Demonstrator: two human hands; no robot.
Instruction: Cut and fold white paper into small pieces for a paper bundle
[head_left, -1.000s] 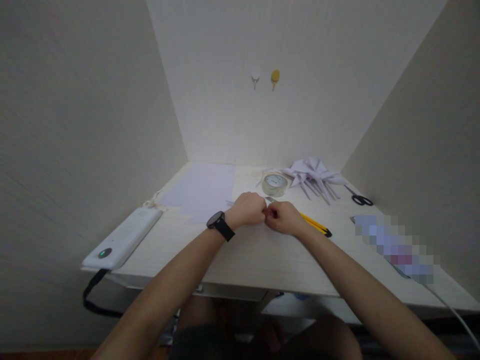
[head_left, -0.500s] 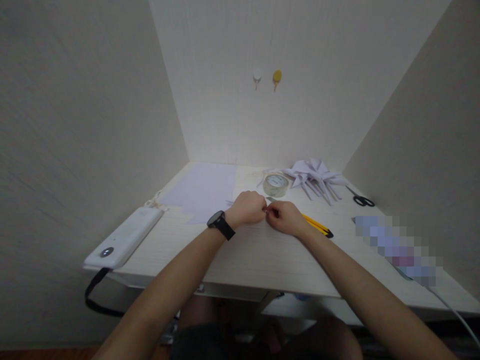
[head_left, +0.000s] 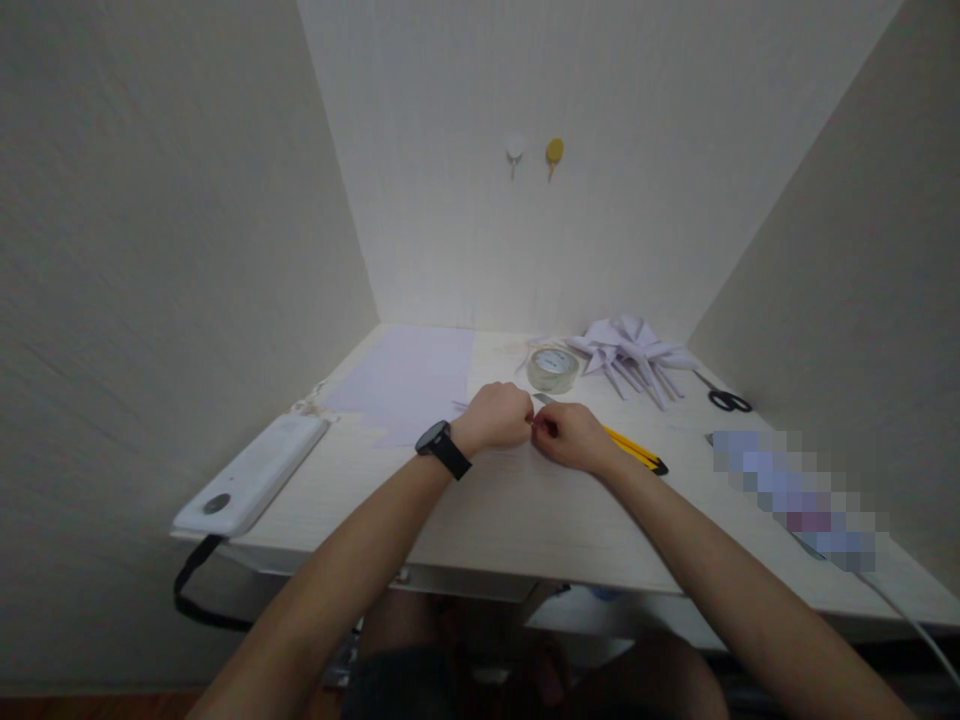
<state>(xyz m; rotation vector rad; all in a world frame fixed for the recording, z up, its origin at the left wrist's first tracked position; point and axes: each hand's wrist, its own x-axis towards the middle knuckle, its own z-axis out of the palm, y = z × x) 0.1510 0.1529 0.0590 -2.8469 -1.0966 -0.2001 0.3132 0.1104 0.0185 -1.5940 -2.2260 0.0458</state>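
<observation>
My left hand [head_left: 495, 417], with a black watch [head_left: 442, 449] on its wrist, and my right hand [head_left: 570, 436] meet knuckle to knuckle over the middle of the pale wooden table [head_left: 525, 510]. Both are closed, fingertips pinched together on a small pale paper piece [head_left: 458, 405]. The hands hide most of it; only a thin tip shows left of my left hand. A yellow utility knife [head_left: 634, 451] lies just behind my right hand, its blade end poking out near the fingertips. A roll of clear tape [head_left: 552, 369] sits just beyond the hands.
A lavender paper sheet [head_left: 409, 380] lies at the back left. Several folded paper points [head_left: 630, 352] are piled at the back, with black scissors [head_left: 726, 400] to their right. A white device [head_left: 251, 476] with a black strap sits on the left edge. Walls enclose three sides.
The hands stay pressed together in the same spot, with only slight finger movement. The view has shifted a little.
</observation>
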